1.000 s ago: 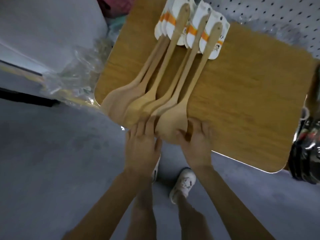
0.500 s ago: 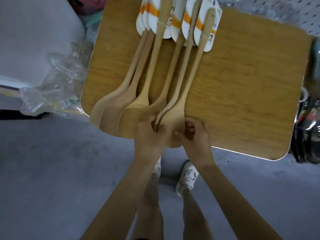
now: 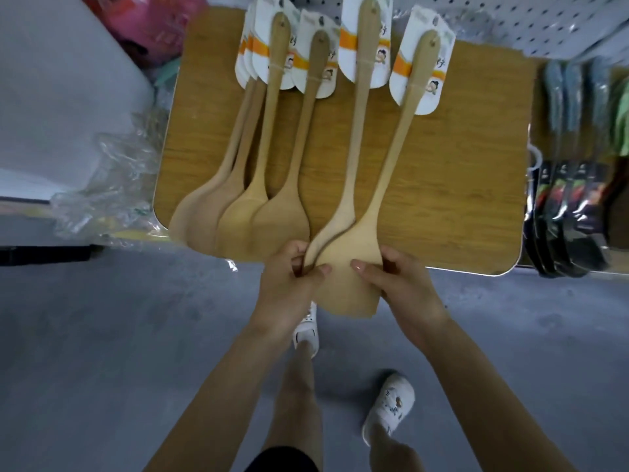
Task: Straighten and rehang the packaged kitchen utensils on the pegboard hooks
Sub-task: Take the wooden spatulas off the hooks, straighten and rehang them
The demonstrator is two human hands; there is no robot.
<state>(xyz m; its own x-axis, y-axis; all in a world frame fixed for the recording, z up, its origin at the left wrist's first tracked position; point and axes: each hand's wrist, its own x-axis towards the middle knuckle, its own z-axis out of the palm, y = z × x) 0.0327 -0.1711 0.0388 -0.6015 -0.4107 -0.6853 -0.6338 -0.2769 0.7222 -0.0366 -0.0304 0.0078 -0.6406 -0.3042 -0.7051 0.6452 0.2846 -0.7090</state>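
Separating two overlapped blades is judged to be the step in hand. The rightmost pale wooden long-handled spatula [image 3: 345, 247] is hung by its white, orange-banded card [image 3: 427, 100] at the far edge, below the white pegboard [image 3: 544, 25] and in front of a brown wood-grain board [image 3: 459, 182]. Its handle is slanted to the left.

Its blade is gripped at the right edge by the right hand [image 3: 398, 284], thumb on the face and fingers curled behind. The neighbouring pale wooden spatula [image 3: 358, 131], its blade tucked behind the first, is pinched at the blade edge by the left hand [image 3: 289, 277], whose thumb is laid on the front blade.

A fan of further wooden spatulas [image 3: 272, 212] is hung to the left, untouched. Black packaged utensils [image 3: 565, 212] are noted at far right.

Next, the two blades need to be drawn apart and lowered until both handles hang plumb. Hook seating cannot be told and should be checked.
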